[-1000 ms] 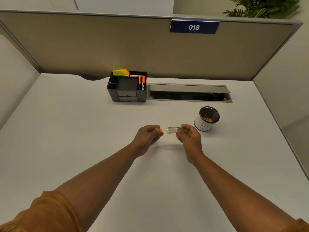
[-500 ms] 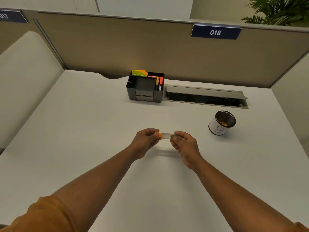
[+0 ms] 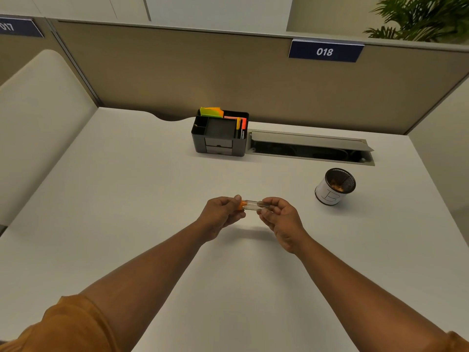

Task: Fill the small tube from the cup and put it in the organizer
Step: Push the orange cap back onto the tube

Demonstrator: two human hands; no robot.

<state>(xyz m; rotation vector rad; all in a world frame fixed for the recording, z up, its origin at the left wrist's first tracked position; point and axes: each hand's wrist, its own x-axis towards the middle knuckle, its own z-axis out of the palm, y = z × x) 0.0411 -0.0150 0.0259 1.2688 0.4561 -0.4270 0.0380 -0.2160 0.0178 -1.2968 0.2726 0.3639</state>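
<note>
A small clear tube (image 3: 252, 206) lies level between my two hands above the white desk (image 3: 127, 199). Its orange cap (image 3: 243, 206) sits on the tube's left end, pinched by my left hand (image 3: 221, 214). My right hand (image 3: 279, 217) grips the tube's right end. The cup (image 3: 334, 186), a black mesh one with a white label, stands to the right with orange bits inside. The black organizer (image 3: 220, 134) stands at the back of the desk, with coloured notes and pens in it.
An open cable tray (image 3: 309, 147) is set into the desk right of the organizer. Tan partition walls (image 3: 177, 72) close off the back and both sides.
The cap and tube were apart one second ago; my hands have come together and the cap now sits on the tube's end. The view has shifted, so everything appears further right.
</note>
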